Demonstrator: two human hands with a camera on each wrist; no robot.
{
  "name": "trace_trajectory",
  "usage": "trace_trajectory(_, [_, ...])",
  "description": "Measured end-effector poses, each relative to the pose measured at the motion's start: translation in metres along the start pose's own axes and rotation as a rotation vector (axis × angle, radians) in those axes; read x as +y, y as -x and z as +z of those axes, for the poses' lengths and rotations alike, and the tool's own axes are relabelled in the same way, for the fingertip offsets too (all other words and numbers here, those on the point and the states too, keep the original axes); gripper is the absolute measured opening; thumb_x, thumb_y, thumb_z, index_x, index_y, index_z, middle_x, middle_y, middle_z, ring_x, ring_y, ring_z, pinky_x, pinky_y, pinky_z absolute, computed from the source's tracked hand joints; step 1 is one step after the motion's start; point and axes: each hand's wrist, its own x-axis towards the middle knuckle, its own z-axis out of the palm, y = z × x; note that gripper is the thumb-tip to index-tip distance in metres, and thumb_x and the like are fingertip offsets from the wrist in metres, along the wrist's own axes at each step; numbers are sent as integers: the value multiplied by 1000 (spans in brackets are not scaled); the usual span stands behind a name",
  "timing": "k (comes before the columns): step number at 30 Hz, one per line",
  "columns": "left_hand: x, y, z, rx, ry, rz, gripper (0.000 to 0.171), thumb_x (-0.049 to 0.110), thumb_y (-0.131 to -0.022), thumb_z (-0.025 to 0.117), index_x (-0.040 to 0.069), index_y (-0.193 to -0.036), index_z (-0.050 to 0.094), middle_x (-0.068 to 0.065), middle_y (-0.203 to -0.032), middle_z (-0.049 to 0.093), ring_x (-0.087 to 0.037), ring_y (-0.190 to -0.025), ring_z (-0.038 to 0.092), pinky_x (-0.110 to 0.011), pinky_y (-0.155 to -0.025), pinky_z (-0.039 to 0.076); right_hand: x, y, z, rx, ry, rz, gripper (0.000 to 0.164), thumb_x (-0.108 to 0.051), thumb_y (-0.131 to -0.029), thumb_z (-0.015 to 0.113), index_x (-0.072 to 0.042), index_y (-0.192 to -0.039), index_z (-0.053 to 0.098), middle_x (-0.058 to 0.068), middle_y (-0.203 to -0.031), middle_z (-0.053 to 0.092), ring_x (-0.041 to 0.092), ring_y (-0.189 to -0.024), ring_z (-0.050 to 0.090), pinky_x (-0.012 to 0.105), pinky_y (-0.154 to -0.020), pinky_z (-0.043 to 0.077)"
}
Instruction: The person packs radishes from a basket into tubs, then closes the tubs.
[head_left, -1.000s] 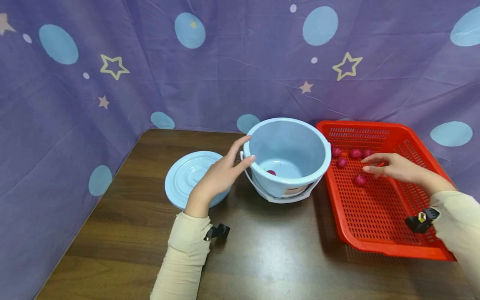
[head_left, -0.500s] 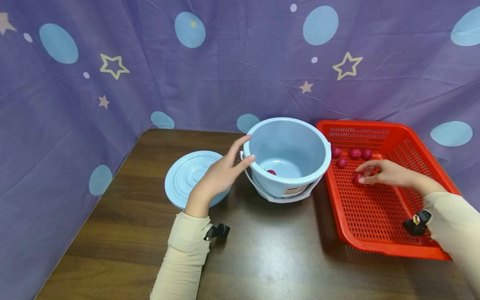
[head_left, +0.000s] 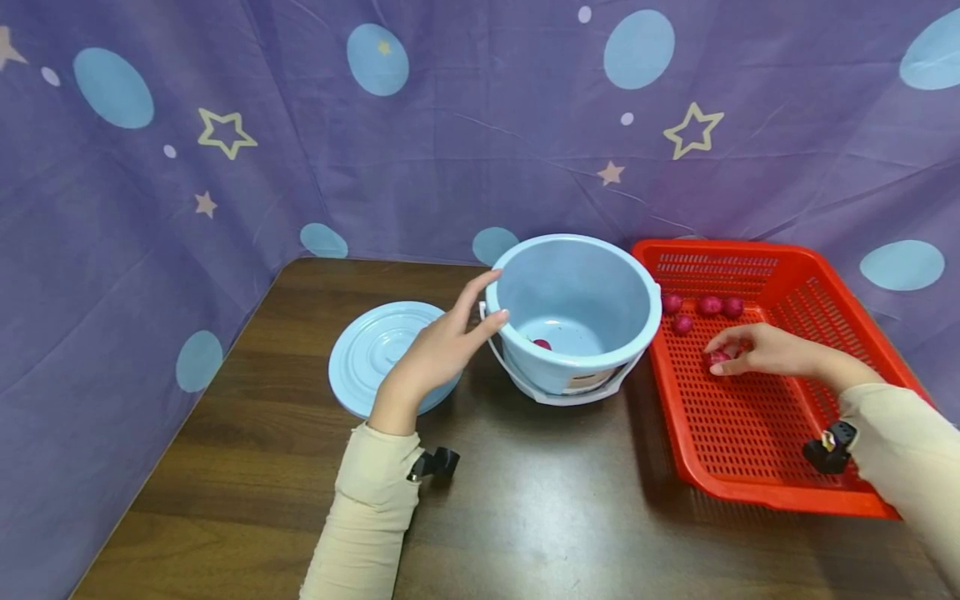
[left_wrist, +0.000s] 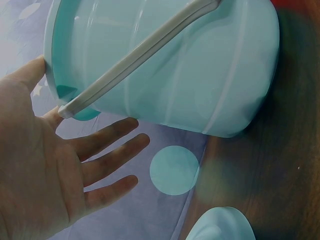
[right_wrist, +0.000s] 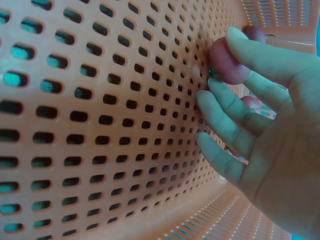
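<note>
My left hand (head_left: 435,354) rests on the left rim of a light blue bucket (head_left: 573,304), thumb and index finger touching it. In the left wrist view, the other fingers (left_wrist: 112,162) spread loosely below the white bucket handle (left_wrist: 145,57). One red radish lies inside the bucket (head_left: 542,343). My right hand (head_left: 772,350) is low in the red basket (head_left: 678,417), pinching a radish (right_wrist: 227,62) between thumb and fingertips near the perforated bottom. Several other radishes (head_left: 710,306) lie toward the basket's back left.
A light blue lid (head_left: 375,354) lies on the brown wooden table (head_left: 517,508) left of the bucket, partly behind the left forearm. The basket stands close against the bucket's right side. A purple patterned curtain (head_left: 435,150) hangs behind the table.
My right hand has moved down and slightly left onto the front radish, and its thumb and fingers have closed on it. The left hand and the bucket stay in place.
</note>
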Motion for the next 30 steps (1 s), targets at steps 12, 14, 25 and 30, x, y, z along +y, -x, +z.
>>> trace_trajectory(12, [0,0,0,3,2,-10,59,78,-91,38,67,-144,14,-6,-152,42,-31,-107,60,-52,-86,46,-1,-1,0,3,25,9,36,-23,-89,75,2,-115,67,1,-94,65,12,-82,54,27,-69,45])
trace_trajectory(14, [-1,0,0,4,2,-10,59,78,-91,38,67,-143,14,-5,-152,42,-31,-107,60,-52,-86,46,0,-1,0,16,29,-4,35,-22,-89,76,2,-113,68,1,-94,66,11,-81,54,27,-69,45])
trace_trajectory(25, [2,1,-1,-8,4,-3,60,76,-92,38,65,-145,13,-7,-153,40,-33,-110,60,-54,-86,46,-9,3,-12,160,49,-2,37,-28,-92,73,1,-114,69,5,-91,70,13,-77,59,26,-68,47])
trace_trajectory(30, [1,1,-1,-11,1,-3,59,75,-93,38,65,-145,12,-8,-152,41,-33,-107,61,-52,-83,47,-15,4,-17,212,30,-3,40,-29,-94,70,2,-119,66,9,-96,71,14,-78,64,24,-67,49])
